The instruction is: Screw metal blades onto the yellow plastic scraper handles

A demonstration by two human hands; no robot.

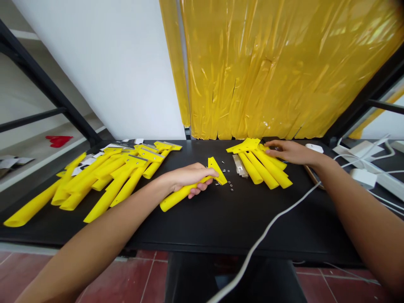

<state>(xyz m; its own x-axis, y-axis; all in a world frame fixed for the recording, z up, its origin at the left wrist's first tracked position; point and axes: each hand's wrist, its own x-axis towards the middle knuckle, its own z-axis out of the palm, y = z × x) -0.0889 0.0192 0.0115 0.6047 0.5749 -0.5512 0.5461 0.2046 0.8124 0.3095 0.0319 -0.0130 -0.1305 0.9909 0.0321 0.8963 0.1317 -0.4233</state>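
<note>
left hand (pixel 196 178) wraps a yellow scraper (pixel 178 197), axis eight-to-two o'clock; metal bits (pixel 231 186) lie nearby, at three. right hand (pixel 292 151), farther off, meets yellow handles (pixel 262 171); cannot tell its grip.

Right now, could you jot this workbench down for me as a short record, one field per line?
Left hand: holding a yellow T-shaped tool by its handle
Right hand: at the right pile's far side; grip unclear
Left pile: similar yellow tools, some with metal edges
Right pile: fewer yellow tools, metal strips beside them
Loose hardware: small metal pieces between the hands
Surface: black tabletop
</note>
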